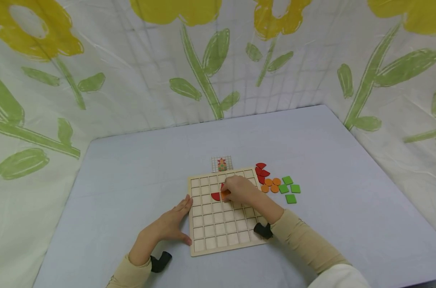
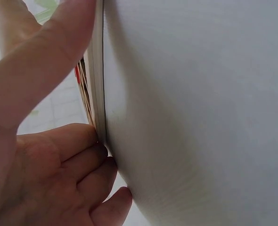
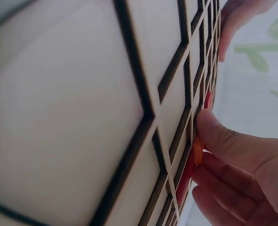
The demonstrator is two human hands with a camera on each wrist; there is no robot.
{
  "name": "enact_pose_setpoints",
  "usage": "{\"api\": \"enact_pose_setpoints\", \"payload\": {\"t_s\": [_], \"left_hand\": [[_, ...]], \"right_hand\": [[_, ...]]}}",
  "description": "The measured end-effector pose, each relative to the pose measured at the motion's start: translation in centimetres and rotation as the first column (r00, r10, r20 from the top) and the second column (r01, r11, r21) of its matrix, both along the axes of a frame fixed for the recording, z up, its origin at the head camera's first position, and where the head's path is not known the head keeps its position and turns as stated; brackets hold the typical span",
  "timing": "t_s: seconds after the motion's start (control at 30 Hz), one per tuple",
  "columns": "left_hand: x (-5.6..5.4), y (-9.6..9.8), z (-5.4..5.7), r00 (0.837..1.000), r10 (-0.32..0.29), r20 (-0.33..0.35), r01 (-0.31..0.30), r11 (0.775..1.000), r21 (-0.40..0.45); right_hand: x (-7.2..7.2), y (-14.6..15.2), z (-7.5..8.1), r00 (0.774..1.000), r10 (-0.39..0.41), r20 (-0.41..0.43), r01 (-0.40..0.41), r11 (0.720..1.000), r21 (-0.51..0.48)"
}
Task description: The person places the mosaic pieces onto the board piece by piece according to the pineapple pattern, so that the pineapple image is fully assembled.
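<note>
A wooden grid board (image 1: 209,242) lies on the table, its squares bordered by raised strips. My right hand (image 1: 241,189) is over its upper middle, pinching an orange disc (image 3: 198,149) between thumb and fingers at one of the squares. Just left of the disc sits a red quarter-circle piece (image 1: 215,196), and part of another red piece (image 1: 222,186) shows above it, mostly hidden by the hand. My left hand (image 1: 171,222) rests against the board's left edge, fingers and thumb spread apart; the left wrist view shows fingertips touching the board's side (image 2: 99,94).
Right of the board lie several loose red pieces (image 1: 264,173), orange discs (image 1: 276,182) and green squares (image 1: 291,199). A small gridded pattern card (image 1: 222,164) lies behind the board's far edge. A flower-printed curtain (image 1: 131,80) hangs behind the table (image 1: 138,168).
</note>
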State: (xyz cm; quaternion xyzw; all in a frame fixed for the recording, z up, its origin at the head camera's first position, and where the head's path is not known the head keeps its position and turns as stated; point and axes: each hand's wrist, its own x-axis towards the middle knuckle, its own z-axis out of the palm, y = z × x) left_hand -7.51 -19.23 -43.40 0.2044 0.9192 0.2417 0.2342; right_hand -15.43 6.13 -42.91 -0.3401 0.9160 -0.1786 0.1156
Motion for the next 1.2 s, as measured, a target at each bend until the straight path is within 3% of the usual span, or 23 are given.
{"api": "enact_pose_setpoints", "payload": {"t_s": [0.23, 1.0, 1.2], "left_hand": [[-0.04, 0.09, -0.05, 1.0, 0.0, 0.002, 0.0, 1.0, 0.005], [0.03, -0.03, -0.11, 0.999, -0.027, -0.024, 0.027, 1.0, 0.01], [-0.1, 0.01, -0.31, 0.999, -0.023, -0.023, 0.023, 1.0, 0.004]], "right_hand": [[0.17, -0.05, 0.09, 0.999, -0.033, -0.01, 0.033, 0.999, 0.034], [-0.23, 0.07, -0.32, 0.998, -0.057, 0.013, 0.057, 0.998, -0.02], [-0.45, 0.87, -0.31, 0.998, -0.065, -0.014, 0.065, 0.998, -0.021]]}}
